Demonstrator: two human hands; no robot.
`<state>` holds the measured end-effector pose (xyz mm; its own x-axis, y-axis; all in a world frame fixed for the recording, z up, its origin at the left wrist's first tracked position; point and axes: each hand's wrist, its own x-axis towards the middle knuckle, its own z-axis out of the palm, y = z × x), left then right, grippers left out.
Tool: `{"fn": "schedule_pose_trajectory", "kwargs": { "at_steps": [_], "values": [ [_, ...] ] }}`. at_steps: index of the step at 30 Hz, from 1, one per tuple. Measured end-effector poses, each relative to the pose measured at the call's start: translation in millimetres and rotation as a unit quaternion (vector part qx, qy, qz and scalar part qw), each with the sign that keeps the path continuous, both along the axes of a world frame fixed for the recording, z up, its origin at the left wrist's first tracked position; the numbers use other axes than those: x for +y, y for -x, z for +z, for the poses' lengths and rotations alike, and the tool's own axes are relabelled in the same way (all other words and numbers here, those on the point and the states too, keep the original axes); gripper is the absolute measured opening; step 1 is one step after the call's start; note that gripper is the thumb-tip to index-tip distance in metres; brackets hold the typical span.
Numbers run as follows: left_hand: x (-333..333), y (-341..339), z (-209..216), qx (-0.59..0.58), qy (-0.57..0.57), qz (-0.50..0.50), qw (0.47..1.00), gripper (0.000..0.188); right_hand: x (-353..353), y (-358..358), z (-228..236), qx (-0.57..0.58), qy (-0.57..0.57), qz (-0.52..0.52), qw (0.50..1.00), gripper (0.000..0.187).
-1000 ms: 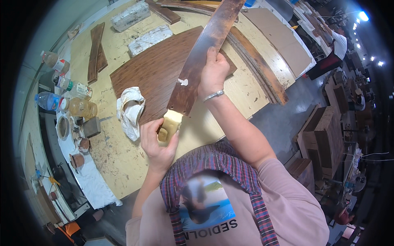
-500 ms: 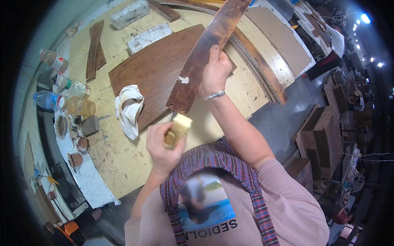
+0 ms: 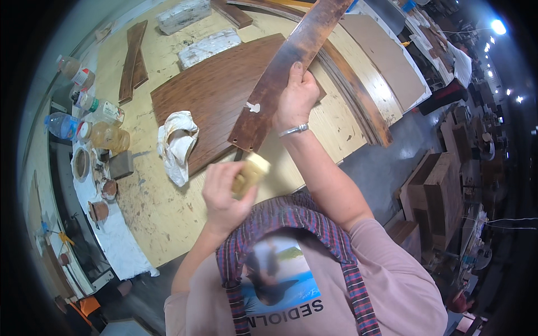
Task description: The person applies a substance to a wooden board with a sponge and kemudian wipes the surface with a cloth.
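My right hand (image 3: 297, 101) grips a long, dark-brown wooden board (image 3: 280, 67), thumb on its upper face and the other fingers mostly hidden beneath. The board slants from the top of the view toward me, with small holes and a pale patch near its lower end. Closed round a small yellow block (image 3: 255, 168), my left hand (image 3: 224, 190) is right by that end. Whether the block touches the board's edge is hard to tell, and the hand is slightly blurred. Under the board lies a wide brown wooden panel (image 3: 207, 95), with a crumpled white cloth (image 3: 178, 147) on its left corner.
Bottles (image 3: 106, 112) and small pots (image 3: 98, 211) line the table's left side. Two wrapped white blocks (image 3: 210, 47) stand beyond the panel. Narrow wood strips (image 3: 133, 61) lie far left; long curved boards (image 3: 358, 95) lie at right. Wooden boxes (image 3: 434, 190) stand off the table's right side.
My left hand and the yellow block have shifted slightly to the right along the board's end. The right hand keeps its hold; the whole view has moved a little.
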<state>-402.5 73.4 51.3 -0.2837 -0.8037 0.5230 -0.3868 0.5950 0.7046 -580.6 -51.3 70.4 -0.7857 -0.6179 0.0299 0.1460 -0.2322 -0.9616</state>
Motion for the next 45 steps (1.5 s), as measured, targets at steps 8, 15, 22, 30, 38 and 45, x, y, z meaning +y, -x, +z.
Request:
{"fn": "schedule_pose_trajectory", "kwargs": {
  "at_steps": [8, 15, 22, 30, 38, 45],
  "values": [
    [-1, -27, 4, 0.028, -0.057, 0.05, 0.997, 0.041, 1, 0, -8, 0.044, -0.014, 0.055, 0.997, 0.031],
    [10, -61, -12, 0.21, -0.318, 0.083, 0.921, 0.048, 12, -15, -8, -0.031, 0.031, 0.167, 0.985, 0.027],
    [6, -70, -1, 0.052, -0.086, 0.165, 0.981, 0.05, 11, -42, -16, 0.053, 0.011, 0.226, 0.973, 0.026],
    [-9, -64, 11, -0.053, 0.058, 0.161, 0.984, 0.05, 26, -66, 4, 0.007, -0.034, 0.271, 0.962, 0.017],
    [-13, -51, 15, -0.047, 0.063, 0.153, 0.985, 0.05, 35, -62, 6, 0.028, -0.02, 0.27, 0.962, 0.015],
    [-7, -49, 16, -0.045, 0.027, 0.146, 0.988, 0.047, 38, -59, 4, 0.064, -0.008, 0.265, 0.962, 0.014]
  ]
}}
